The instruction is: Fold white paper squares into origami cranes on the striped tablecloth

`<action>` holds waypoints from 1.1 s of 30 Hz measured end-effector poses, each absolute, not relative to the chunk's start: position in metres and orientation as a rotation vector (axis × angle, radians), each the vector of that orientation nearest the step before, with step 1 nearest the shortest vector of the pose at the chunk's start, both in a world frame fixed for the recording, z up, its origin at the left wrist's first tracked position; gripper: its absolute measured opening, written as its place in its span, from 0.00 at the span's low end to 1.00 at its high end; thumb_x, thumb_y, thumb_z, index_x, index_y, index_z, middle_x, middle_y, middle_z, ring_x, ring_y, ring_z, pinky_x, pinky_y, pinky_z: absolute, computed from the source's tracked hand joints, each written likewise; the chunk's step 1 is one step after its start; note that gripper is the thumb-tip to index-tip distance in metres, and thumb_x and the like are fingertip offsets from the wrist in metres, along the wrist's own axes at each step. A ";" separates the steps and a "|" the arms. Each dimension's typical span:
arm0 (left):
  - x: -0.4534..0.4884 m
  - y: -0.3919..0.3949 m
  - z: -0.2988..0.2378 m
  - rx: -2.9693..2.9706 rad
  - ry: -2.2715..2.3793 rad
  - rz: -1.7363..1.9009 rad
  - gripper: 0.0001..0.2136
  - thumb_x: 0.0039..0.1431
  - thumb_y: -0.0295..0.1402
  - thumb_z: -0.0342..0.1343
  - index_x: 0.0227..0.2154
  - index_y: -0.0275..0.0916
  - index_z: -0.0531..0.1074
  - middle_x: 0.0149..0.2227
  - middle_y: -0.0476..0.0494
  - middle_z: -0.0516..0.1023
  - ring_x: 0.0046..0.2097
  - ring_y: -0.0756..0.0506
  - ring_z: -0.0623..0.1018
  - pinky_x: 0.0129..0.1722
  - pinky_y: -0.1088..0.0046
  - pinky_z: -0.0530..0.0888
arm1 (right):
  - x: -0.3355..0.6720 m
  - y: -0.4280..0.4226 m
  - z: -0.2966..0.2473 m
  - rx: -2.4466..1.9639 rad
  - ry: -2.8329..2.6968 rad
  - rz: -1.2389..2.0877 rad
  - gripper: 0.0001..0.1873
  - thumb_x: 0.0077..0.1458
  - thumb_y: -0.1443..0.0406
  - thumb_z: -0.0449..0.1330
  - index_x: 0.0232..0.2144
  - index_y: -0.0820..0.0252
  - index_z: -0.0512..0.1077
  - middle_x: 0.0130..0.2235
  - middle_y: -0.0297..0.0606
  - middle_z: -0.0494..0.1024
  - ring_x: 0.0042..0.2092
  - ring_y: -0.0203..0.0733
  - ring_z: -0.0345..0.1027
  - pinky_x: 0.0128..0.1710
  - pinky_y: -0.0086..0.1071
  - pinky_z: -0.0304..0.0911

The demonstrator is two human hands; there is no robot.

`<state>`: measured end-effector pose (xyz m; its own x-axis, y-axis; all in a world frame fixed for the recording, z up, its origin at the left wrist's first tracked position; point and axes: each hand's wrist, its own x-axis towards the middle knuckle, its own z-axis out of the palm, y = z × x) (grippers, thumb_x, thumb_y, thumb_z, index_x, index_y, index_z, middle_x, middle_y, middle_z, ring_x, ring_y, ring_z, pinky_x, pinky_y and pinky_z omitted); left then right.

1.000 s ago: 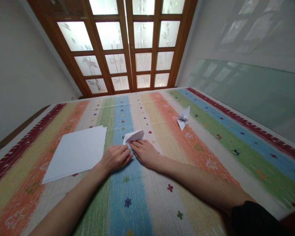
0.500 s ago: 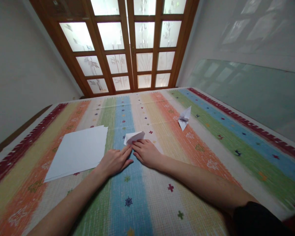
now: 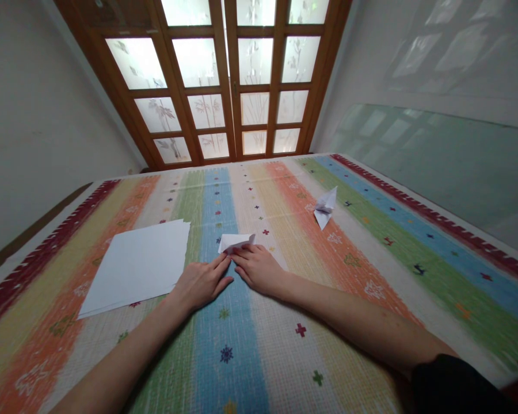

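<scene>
A small piece of folded white paper (image 3: 235, 242) lies on the blue stripe of the tablecloth, one flap tilted up slightly at its right end. My right hand (image 3: 259, 269) holds it at the near right side, fingers bent over the paper and covering part of it. At the near left corner, the fingertips of my left hand (image 3: 202, 283) touch the paper. The left thumb sticks out apart from the fingers, with nothing between them. Farther right rests a pointed folded paper shape (image 3: 325, 208), possibly a crane, away from both hands.
A stack of white paper sheets (image 3: 138, 267) lies left of my left hand, close to the wrist. The striped tablecloth (image 3: 280, 356) covers the table. Wooden doors with frosted panes (image 3: 233, 121) stand beyond the far edge, and a pale glass-like panel (image 3: 435, 149) leans along the right wall.
The raised flap of the folded paper has come down lower under my right fingers. Both hands have stayed almost in place.
</scene>
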<state>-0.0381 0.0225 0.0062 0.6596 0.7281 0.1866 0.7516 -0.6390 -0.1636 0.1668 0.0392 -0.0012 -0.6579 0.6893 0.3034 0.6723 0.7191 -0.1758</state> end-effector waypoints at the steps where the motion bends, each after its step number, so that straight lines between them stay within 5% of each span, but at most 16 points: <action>1: -0.038 0.022 0.007 -2.643 -1.210 -0.139 0.20 0.67 0.43 0.48 0.54 0.36 0.70 0.54 0.32 0.77 0.35 0.39 0.83 0.28 0.66 0.76 | 0.166 0.039 -0.001 -1.061 -2.577 0.073 0.18 0.64 0.64 0.54 0.54 0.64 0.71 0.55 0.45 0.75 0.53 0.50 0.66 0.49 0.44 0.62; 9: -0.039 0.023 0.009 -2.713 -1.230 -0.176 0.21 0.67 0.42 0.49 0.59 0.42 0.67 0.57 0.36 0.75 0.38 0.41 0.83 0.33 0.68 0.77 | 0.191 0.049 0.000 -0.858 -2.635 0.039 0.16 0.64 0.66 0.53 0.52 0.62 0.72 0.53 0.43 0.77 0.53 0.45 0.66 0.51 0.40 0.60; 14: -0.039 0.023 0.011 -2.732 -1.215 -0.075 0.21 0.69 0.43 0.44 0.59 0.40 0.67 0.59 0.35 0.73 0.42 0.40 0.83 0.38 0.65 0.79 | 0.235 0.080 -0.003 -0.511 -2.508 -0.568 0.16 0.62 0.71 0.55 0.50 0.55 0.73 0.55 0.36 0.77 0.45 0.41 0.67 0.46 0.38 0.60; 20: -0.042 0.025 0.010 -2.776 -1.170 -0.071 0.22 0.70 0.44 0.42 0.59 0.40 0.66 0.60 0.36 0.71 0.45 0.39 0.82 0.40 0.62 0.79 | 0.235 0.110 0.000 -0.244 -2.324 -0.873 0.18 0.62 0.65 0.57 0.53 0.44 0.70 0.57 0.21 0.74 0.60 0.39 0.60 0.62 0.39 0.51; 28: -0.046 0.029 0.009 -2.762 -1.148 -0.072 0.21 0.70 0.43 0.41 0.59 0.40 0.67 0.62 0.38 0.69 0.42 0.40 0.82 0.39 0.61 0.78 | 0.221 0.097 0.008 0.051 -2.518 -0.818 0.22 0.58 0.73 0.53 0.50 0.49 0.74 0.60 0.24 0.71 0.64 0.33 0.57 0.67 0.37 0.47; 33: -0.041 0.030 0.009 -2.827 -1.193 -0.224 0.17 0.70 0.40 0.43 0.52 0.43 0.72 0.59 0.41 0.72 0.42 0.41 0.81 0.40 0.62 0.76 | 0.203 0.062 0.007 -0.085 -2.523 -0.802 0.16 0.58 0.72 0.54 0.39 0.50 0.78 0.55 0.28 0.75 0.63 0.41 0.59 0.70 0.50 0.32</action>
<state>-0.0407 0.0301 0.0095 0.6890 0.7072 0.1585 0.7167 -0.6974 -0.0033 0.2030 0.0619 0.0067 -0.8789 -0.0857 0.4692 0.2009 0.8258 0.5271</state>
